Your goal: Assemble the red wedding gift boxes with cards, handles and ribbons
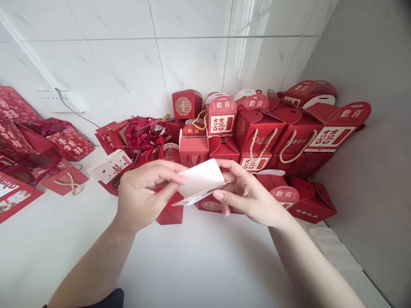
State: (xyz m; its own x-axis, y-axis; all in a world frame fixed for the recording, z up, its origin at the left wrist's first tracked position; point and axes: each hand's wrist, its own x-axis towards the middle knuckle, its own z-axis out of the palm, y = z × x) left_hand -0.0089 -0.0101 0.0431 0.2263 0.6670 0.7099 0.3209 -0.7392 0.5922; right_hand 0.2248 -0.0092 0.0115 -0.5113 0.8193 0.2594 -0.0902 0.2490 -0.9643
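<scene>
Both hands hold up a folded card [203,179] over the white table, in front of a row of red gift boxes. Its upper panel is plain white, and a lower flap facing me carries some print too slanted to read. My left hand [149,192] pinches the card's left edge between thumb and fingers. At the right edge, my right hand [247,192] has its fingers behind the card and its thumb near the lower flap. Just beneath the hands stands a small red box [170,209], partly hidden by the card and my left hand.
Red gift boxes [260,132] with gold rope handles are stacked against the tiled wall [192,60]. Crimson ribbons [144,134] lie in a heap left of them. More red boxes [70,143] sit at far left, below a wall socket [53,101]. A grey panel [369,171] bounds the right side.
</scene>
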